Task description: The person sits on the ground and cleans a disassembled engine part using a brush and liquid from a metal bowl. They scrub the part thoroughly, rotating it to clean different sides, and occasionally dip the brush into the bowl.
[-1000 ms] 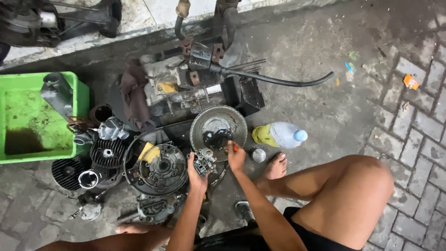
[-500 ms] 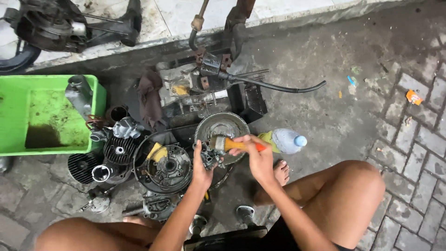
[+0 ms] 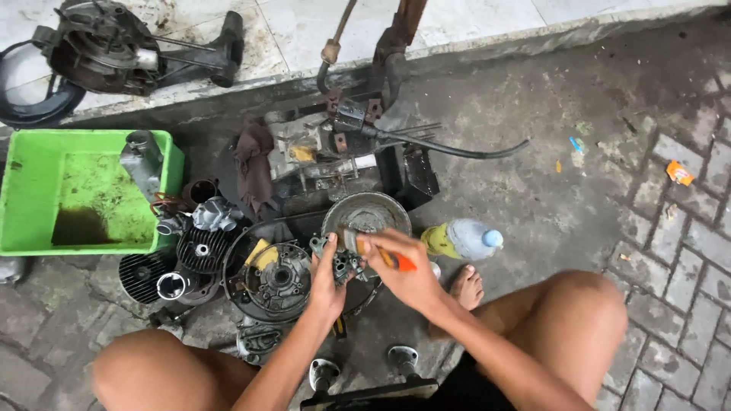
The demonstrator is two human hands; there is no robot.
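My left hand [image 3: 326,283] grips a small grey metal carburettor [image 3: 340,261] and holds it up over the ground. My right hand [image 3: 401,272] holds a paintbrush with an orange handle [image 3: 396,259], and the bristle end [image 3: 351,241] lies against the top of the carburettor. Just behind both hands stands a round metal bowl [image 3: 385,207] with dark liquid in it. My bare knees frame the bottom of the view.
A green plastic tub [image 3: 38,183] with dirty liquid stands at left. Engine parts lie around it: finned cylinders [image 3: 199,247], a round engine cover [image 3: 274,280], a crankcase [image 3: 304,156]. A plastic bottle [image 3: 463,239] lies right of the bowl near my foot [image 3: 466,288]. A black hose [image 3: 457,148] curves right.
My right hand lifted the brush out of the bowl and brought it onto the carburettor. The view shifted downward and slightly right, showing more of the step at the top.
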